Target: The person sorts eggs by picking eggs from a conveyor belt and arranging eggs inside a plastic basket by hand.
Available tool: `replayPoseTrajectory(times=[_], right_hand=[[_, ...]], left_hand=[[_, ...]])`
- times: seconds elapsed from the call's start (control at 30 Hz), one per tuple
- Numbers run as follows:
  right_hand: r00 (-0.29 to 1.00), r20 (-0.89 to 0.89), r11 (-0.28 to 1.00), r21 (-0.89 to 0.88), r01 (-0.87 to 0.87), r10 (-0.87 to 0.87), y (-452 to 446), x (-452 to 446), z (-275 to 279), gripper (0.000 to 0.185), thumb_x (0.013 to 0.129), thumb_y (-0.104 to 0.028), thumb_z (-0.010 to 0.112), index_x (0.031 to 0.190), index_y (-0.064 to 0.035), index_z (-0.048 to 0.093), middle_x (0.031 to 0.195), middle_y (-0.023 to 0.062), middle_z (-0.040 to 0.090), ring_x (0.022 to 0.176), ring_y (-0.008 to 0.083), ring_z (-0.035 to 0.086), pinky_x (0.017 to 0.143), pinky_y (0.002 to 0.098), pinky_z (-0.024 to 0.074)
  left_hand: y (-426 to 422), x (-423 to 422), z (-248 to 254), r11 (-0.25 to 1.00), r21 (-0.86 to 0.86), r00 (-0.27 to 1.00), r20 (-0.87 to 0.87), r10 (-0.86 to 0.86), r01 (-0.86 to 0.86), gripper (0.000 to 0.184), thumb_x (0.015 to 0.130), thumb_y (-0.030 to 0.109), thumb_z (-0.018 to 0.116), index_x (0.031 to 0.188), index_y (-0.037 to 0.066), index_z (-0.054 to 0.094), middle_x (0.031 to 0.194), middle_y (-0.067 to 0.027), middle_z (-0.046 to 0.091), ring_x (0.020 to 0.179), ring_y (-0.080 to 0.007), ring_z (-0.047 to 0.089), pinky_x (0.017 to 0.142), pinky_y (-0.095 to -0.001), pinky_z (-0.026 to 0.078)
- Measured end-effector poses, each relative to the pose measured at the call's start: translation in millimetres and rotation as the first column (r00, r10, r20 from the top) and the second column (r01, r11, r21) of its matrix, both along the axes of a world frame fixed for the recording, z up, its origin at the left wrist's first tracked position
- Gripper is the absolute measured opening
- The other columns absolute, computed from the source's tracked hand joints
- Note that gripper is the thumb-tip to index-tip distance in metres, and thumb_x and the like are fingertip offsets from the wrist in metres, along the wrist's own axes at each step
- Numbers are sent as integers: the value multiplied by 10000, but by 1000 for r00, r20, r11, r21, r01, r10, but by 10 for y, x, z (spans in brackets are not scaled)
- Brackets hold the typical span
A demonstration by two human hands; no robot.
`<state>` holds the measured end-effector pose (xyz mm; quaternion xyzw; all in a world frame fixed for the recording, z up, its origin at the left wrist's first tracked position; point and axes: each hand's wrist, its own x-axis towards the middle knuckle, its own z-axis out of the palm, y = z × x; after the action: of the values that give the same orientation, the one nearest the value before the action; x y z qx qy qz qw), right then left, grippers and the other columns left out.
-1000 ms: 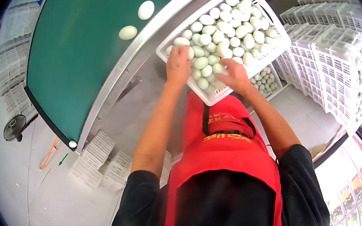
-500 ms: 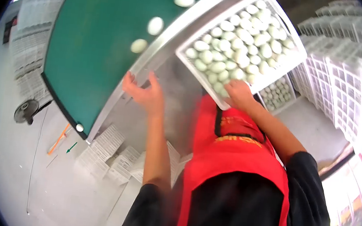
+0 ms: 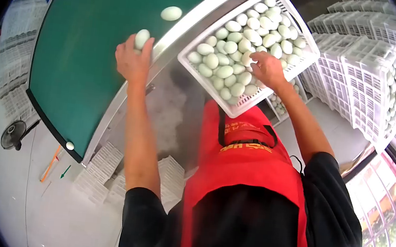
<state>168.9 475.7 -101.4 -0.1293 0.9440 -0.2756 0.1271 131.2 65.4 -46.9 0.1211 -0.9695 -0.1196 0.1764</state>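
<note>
My left hand (image 3: 134, 62) is over the green belt table near its metal edge. A pale egg (image 3: 142, 38) sits between its thumb and fingers; the palm side is hidden. My right hand (image 3: 268, 69) reaches into the white plastic basket (image 3: 232, 112), its thumb and fingertips closed against a pale egg (image 3: 247, 58). Many pale green and white eggs fill most of this basket, which is tilted against the table edge. Another egg (image 3: 171, 13) lies on the green surface (image 3: 86, 52) beyond my left hand.
One egg (image 3: 70, 146) rests at the table's near corner. Stacked white crates (image 3: 358, 88) stand at the right, with another egg basket (image 3: 277, 110) below mine. More crates (image 3: 100, 163) are on the floor under the table. A fan (image 3: 13, 134) stands at the left.
My left hand has moved forward over the table and closed around an egg. My right hand has moved from the basket's near rim in among the eggs. Eggs on the table have shifted nearer.
</note>
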Motion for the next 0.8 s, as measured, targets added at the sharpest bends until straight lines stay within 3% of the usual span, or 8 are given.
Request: replayPoseTrajectory(times=[0.07,0.17,0.23,0.3,0.43,0.63,0.7,0.8], right_hand=[[970,231,997,15,-82,76,87,-24,32,333,817,-297,752,1109,-138,736,1055,137,720,944,362,697,792,462,569],[935,120,942,-87,-325,333,-99,404,-30,298,814,-247,729,1092,-141,738,1071,126,687,949,338,686,766,458,568],[926,11,924,56,-378,378,-317,754,-232,265,798,-178,697,1059,-156,742,1068,108,646,939,316,671,744,448,559],[926,-213,948,3,-318,311,-404,919,-323,282,778,-119,669,1048,-160,740,1057,109,632,935,309,662,725,447,546],[902,-270,931,-50,-362,336,-218,802,-227,315,747,-82,695,1055,-140,730,1053,111,628,945,307,660,717,444,534],[895,38,895,19,-445,444,-146,546,-193,261,752,-82,691,1005,-124,642,1014,73,612,819,314,660,658,433,549],[896,136,901,48,-431,422,-130,433,-80,262,747,-87,695,1001,-121,642,1004,75,607,768,325,658,645,439,547],[911,58,912,3,-410,409,-104,541,-248,381,752,-88,679,1128,-149,676,1115,74,664,757,351,683,651,431,558]], left_hand=[[-74,-5,41,997,71,997,72,12,-17,515,815,484,843,1149,105,736,1039,-115,702,948,-327,673,808,-452,541],[-234,-17,10,981,191,996,88,-1,-16,503,840,415,846,1167,51,728,1115,-133,741,969,-279,709,857,-393,547],[-318,44,47,908,410,988,150,28,-88,521,850,372,854,1237,60,698,1125,-109,741,981,-242,707,876,-361,555],[-392,159,-93,730,684,998,-48,47,-2,458,887,241,847,1233,-8,678,1128,-119,735,966,-198,688,875,-337,554],[-240,511,-2,748,653,983,-31,183,-119,418,910,177,821,1221,-48,656,1115,-145,722,983,-203,684,885,-338,556],[-54,770,84,689,689,962,42,269,-223,433,918,157,806,1255,-42,622,1124,-146,704,974,-205,680,832,-331,568],[159,783,226,655,741,980,20,198,-147,435,926,142,792,1271,-43,601,1103,-132,693,909,-180,665,780,-312,558],[518,918,248,566,823,995,-11,104,-50,393,933,96,765,1264,-28,592,1071,-96,684,798,-140,642,692,-288,537]])
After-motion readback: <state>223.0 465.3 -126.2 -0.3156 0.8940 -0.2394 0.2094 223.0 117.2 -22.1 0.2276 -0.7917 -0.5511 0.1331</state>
